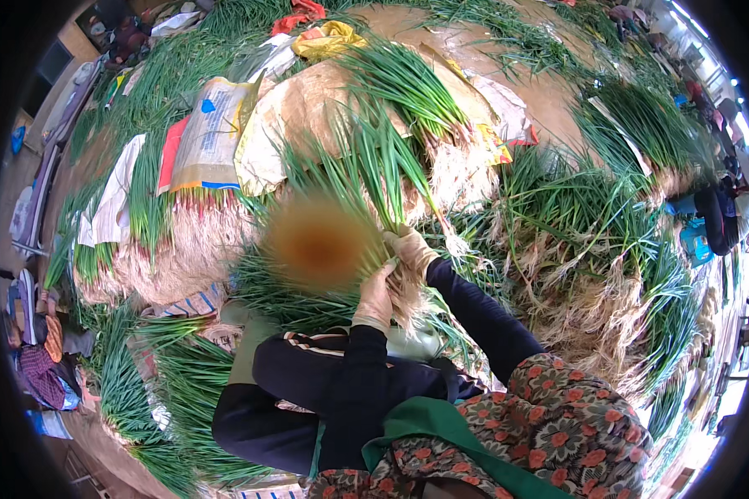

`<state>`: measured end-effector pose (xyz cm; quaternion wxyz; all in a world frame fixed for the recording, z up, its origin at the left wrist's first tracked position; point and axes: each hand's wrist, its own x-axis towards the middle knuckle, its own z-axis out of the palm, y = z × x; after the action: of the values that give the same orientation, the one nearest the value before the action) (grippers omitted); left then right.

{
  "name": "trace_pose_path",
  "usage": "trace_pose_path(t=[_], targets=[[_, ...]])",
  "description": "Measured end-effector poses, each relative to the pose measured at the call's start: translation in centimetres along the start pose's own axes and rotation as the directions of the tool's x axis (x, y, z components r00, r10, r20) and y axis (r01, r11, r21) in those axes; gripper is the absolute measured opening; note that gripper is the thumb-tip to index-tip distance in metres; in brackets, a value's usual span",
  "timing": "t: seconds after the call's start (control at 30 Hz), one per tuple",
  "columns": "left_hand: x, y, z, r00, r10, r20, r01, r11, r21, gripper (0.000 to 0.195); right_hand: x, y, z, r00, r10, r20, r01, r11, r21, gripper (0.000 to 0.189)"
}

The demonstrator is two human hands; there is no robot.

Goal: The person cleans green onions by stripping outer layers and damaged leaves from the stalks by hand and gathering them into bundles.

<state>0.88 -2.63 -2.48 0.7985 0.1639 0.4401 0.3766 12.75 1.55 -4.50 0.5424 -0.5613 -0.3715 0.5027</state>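
My left hand (375,295), in a pale glove, grips a bunch of green onions (384,181) just above the roots. Beside it my right hand (411,248), gloved too, closes round the same stalks slightly higher up. The leaves fan upward and the pale stringy roots (409,302) hang below both hands. One stalk (434,206) leans out to the right of the bunch. Beyond the hands, a larger bundle of green onions (421,93) lies on a tan woven sack (312,106), its roots towards me. A brown blur hides what lies just left of my hands.
Loose green onions (574,218) are heaped at the right. Rooted bundles (206,218) under a printed sack (209,137) stand at the left, and more onions (187,387) lie beside my knee. Other people (44,368) sit at the far left and right edges.
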Motion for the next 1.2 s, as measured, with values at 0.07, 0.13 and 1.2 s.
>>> trace_pose_path(t=[0.07,0.13,1.2], targets=[[0.6,0.5,-2.3,0.996,-0.064,-0.065,0.059,0.995,-0.075,0.015,-1.8,-1.4,0.5,0.988,0.144,0.048,-0.127,0.956,-0.265,0.032],[1.4,0.3,-3.1,0.99,-0.138,0.038,0.142,0.98,-0.142,0.016,-3.1,-0.9,0.3,0.982,0.08,0.17,0.053,0.751,-0.658,0.035],[-0.7,1.3,1.0,0.998,-0.043,0.056,0.052,0.983,-0.178,0.015,0.4,0.3,-1.3,0.942,0.331,0.064,-0.255,0.575,0.777,0.019]])
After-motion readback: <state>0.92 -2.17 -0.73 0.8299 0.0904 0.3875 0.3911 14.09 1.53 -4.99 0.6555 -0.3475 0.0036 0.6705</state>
